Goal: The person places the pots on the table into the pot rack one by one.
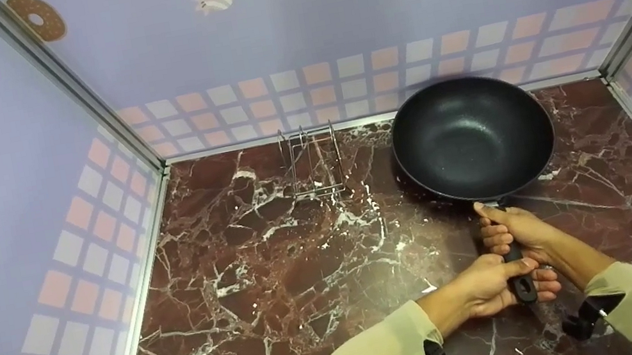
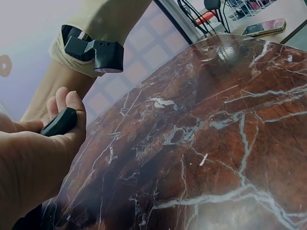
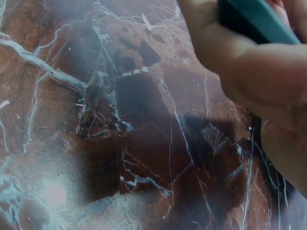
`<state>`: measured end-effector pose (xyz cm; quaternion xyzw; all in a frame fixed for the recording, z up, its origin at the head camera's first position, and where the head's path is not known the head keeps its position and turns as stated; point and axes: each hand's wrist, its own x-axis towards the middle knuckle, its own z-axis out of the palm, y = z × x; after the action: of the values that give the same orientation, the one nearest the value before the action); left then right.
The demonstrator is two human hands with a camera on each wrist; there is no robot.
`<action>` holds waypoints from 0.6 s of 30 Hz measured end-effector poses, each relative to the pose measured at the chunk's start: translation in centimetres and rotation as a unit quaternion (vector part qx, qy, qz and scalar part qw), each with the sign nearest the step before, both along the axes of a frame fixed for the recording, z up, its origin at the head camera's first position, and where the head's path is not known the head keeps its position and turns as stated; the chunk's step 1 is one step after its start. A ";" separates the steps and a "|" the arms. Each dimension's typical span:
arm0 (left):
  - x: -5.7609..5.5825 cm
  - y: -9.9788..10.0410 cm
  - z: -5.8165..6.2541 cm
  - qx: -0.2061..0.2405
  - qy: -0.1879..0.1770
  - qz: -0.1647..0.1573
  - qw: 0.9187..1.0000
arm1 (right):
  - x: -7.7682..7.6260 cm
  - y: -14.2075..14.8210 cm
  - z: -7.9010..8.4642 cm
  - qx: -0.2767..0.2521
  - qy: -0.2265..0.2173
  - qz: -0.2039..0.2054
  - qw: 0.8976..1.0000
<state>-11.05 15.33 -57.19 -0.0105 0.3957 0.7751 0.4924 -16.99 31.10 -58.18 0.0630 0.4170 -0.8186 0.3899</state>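
A black wok (image 1: 471, 137) is at the back right, its dark inside facing up. Its black handle (image 1: 525, 290) points toward the front. My right hand (image 1: 524, 232) grips the handle close to the pan, with the thumb laid along the top. Just behind it, my left hand (image 1: 491, 283) holds the handle's end, thumb over it and fingers beneath. In the left wrist view, the handle's end (image 2: 60, 123) sticks out of the curled fingers, above the counter. Part of the handle (image 3: 259, 21) also shows blurred in the right wrist view. Whether the pan's base touches the counter, I cannot tell.
A wire rack (image 1: 316, 164) stands near the back wall, left of the wok. White crumbs (image 1: 373, 206) are scattered on the marbled red-brown counter (image 1: 242, 347). Patterned panels (image 1: 295, 25) enclose the back and sides. A phone (image 2: 264, 27) lies on a surface beyond the counter.
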 end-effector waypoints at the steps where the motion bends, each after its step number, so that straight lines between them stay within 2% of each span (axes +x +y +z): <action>1: 0.0 -0.1 0.0 0.000 0.000 -0.001 1.000 | 0.0 -0.2 0.1 0.008 0.002 -0.005 1.000; 7: -0.1 -0.9 0.0 0.009 0.006 -0.012 1.000 | 0.3 -1.0 0.5 0.058 0.017 -0.031 0.998; 15: -0.5 -2.2 0.2 0.021 0.014 -0.028 0.999 | 0.5 -2.2 1.2 0.069 0.035 -0.059 0.995; 18: -0.7 -2.8 0.4 0.029 0.030 -0.040 0.998 | 0.5 -2.6 1.7 0.074 0.045 -0.064 0.994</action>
<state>-11.77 12.49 -56.84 0.0432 0.3873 0.7659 0.5114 -16.51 28.51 -56.53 0.0813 0.4884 -0.8110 0.3115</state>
